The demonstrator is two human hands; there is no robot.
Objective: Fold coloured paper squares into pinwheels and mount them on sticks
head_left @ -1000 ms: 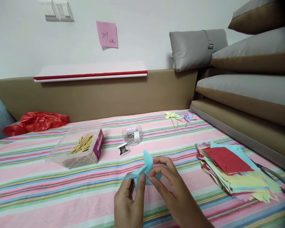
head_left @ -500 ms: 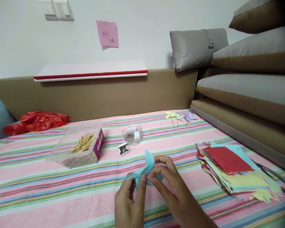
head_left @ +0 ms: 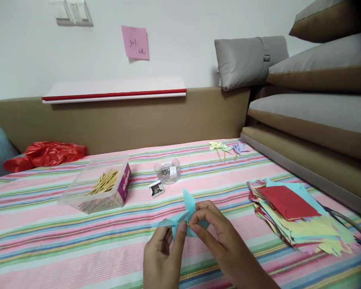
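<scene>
Left hand firmly pinches the blue pinwheel over the striped cloth, toward its near edge; right hand has thumb and fingertip closed on what looks like a pin mid-wheel: probably centre-pinning, next calls for steady layers.

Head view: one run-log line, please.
left hand: gripping blue paper pinwheel; right hand: pinching at pinwheel centre; sticks: inside plastic box

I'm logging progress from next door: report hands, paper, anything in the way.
Left hand pinching sky-blue folded-paper pinwheel. Right hand pinching near its centre. Small open white box beyond, apart from both hands; no obstruction seen.
</scene>
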